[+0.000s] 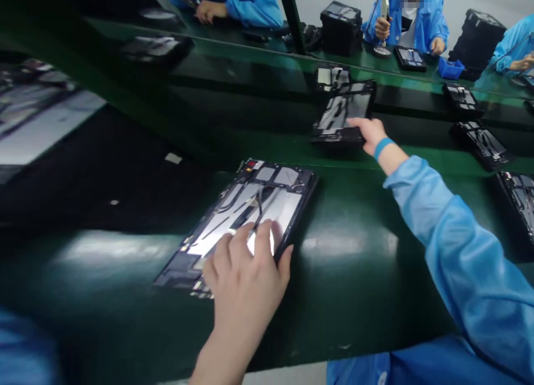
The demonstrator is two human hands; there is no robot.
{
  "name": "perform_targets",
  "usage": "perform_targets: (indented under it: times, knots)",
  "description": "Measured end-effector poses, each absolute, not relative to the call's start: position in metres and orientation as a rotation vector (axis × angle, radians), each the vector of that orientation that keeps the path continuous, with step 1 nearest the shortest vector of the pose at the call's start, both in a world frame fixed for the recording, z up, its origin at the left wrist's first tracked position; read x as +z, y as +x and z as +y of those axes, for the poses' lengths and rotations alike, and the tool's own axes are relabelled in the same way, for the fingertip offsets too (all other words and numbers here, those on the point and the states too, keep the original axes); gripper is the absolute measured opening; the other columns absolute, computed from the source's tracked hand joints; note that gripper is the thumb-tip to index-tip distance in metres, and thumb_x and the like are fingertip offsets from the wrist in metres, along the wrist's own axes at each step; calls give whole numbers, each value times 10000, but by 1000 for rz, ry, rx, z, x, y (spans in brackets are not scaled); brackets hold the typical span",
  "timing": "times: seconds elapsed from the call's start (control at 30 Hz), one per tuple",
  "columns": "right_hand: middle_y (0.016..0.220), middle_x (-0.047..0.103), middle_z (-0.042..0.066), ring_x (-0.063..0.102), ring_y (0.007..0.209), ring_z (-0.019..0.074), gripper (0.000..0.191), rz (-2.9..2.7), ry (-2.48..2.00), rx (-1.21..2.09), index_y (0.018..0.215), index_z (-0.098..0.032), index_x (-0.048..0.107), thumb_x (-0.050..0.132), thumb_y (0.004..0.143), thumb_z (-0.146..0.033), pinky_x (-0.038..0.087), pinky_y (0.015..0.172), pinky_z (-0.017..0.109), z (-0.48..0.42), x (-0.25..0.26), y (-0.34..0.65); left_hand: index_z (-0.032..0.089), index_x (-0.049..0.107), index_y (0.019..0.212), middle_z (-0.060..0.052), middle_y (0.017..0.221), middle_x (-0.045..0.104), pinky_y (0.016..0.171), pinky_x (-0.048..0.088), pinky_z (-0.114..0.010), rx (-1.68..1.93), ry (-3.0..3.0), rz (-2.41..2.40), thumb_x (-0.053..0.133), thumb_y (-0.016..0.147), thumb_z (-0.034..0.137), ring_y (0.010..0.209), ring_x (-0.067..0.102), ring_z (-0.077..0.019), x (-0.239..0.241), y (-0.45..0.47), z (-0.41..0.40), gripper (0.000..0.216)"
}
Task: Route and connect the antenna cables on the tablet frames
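My left hand (246,274) lies flat with fingers spread on an opened tablet (246,212), which rests on the green bench with its silver inner plates and black cables facing up. My right hand (369,134), with a blue band at the wrist and a blue sleeve behind it, reaches forward and grips the near right corner of a second opened tablet (342,115) lying on the green conveyor belt. Whether that tablet is lifted off the belt is unclear.
Several more opened tablets (479,143) lie on the belt and bench at the right. Black stacked trays (340,26) stand beyond the belt. People in blue coats work on the far side; one holds a screwdriver (384,9). A dark mat (104,173) covers the left.
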State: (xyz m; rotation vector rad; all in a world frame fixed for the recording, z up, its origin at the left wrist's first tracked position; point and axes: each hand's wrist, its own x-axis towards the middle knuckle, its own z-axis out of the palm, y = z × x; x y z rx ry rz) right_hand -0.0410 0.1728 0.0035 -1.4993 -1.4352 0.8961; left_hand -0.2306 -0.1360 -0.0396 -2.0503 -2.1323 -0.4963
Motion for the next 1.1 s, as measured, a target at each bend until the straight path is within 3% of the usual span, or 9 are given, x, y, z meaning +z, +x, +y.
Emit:
perform_targets:
  times: [0.13, 0.23, 0.33, 0.43, 0.5, 0.63, 0.73, 0.87, 1.1]
  knots:
    - [1090, 818, 48, 782, 906, 174, 232, -1135, -1324, 1303, 1036, -207, 660, 746, 830, -146, 660, 924, 347, 96, 13, 59, 216, 390, 1618, -311, 1481, 567, 1018, 459, -791, -571, -2023, -2158, 586, 972, 281, 1393, 515, -593, -36, -232, -135, 678]
    - [1123, 827, 72, 803, 941, 249, 459, -1154, -1352, 1494, 1130, -217, 705, 876, 711, -297, 674, 930, 423, 5, 4, 122, 242, 467, 1569, -255, 1483, 588, 1122, 377, -789, -668, -1958, -2187, 620, 964, 322, 1454, 471, -557, -29, -216, -138, 629]
    - [1178, 822, 81, 809, 1006, 291, 613, -1119, -1499, 1551, 1203, -253, 692, 950, 665, -394, 687, 903, 445, -81, -11, 160, 214, 613, 1412, -196, 1374, 673, 1118, 485, -607, -874, -2085, -2219, 612, 978, 369, 1328, 615, -422, -21, -180, -145, 461]
    - [1255, 801, 89, 787, 1122, 311, 647, -1159, -1597, 1581, 1270, -278, 671, 936, 710, -463, 667, 987, 486, -140, -20, 183, 216, 709, 1210, -96, 1108, 771, 930, 590, -405, -1013, -2515, -2201, 557, 1009, 349, 1023, 729, -265, -21, -133, -154, 285]
    - [1296, 781, 104, 767, 1169, 330, 638, -1317, -1641, 1582, 1302, -278, 661, 894, 762, -525, 647, 1025, 534, -160, -21, 198, 214, 742, 1118, -60, 971, 783, 832, 584, -345, -981, -2689, -2215, 546, 1011, 317, 907, 734, -224, -23, -105, -156, 246]
    - [1340, 718, 181, 719, 1169, 402, 747, -1835, -1760, 976, 1386, -235, 651, 836, 786, -640, 594, 1019, 652, -152, -15, 222, 205, 774, 1058, -70, 949, 805, 763, 547, -340, -725, -2599, -2434, 571, 980, 298, 882, 752, -246, -23, -73, -135, 237]
    - [1304, 710, 202, 654, 1220, 426, 607, -2046, -1661, 399, 1286, -199, 709, 718, 874, -645, 496, 1097, 687, -114, -18, 214, 204, 777, 1005, -92, 972, 818, 823, 552, -382, -533, -2464, -2631, 547, 991, 369, 944, 765, -299, -15, -62, -100, 284]
    - [1140, 724, 256, 615, 1184, 471, 514, -2114, -1755, 192, 1032, -127, 763, 610, 941, -609, 460, 1050, 692, -57, -32, 170, 163, 778, 925, -197, 963, 800, 887, 561, -492, -237, -2354, -2713, 435, 1026, 469, 1011, 761, -407, -3, -47, -65, 470]
    - [994, 746, 196, 635, 1109, 396, 376, -2179, -1757, 281, 895, -153, 800, 596, 997, -452, 456, 1007, 570, -23, -45, 121, 93, 791, 1036, -292, 1049, 776, 895, 573, -572, -21, -2368, -2626, 550, 921, 329, 1036, 751, -489, 1, -37, -57, 357]
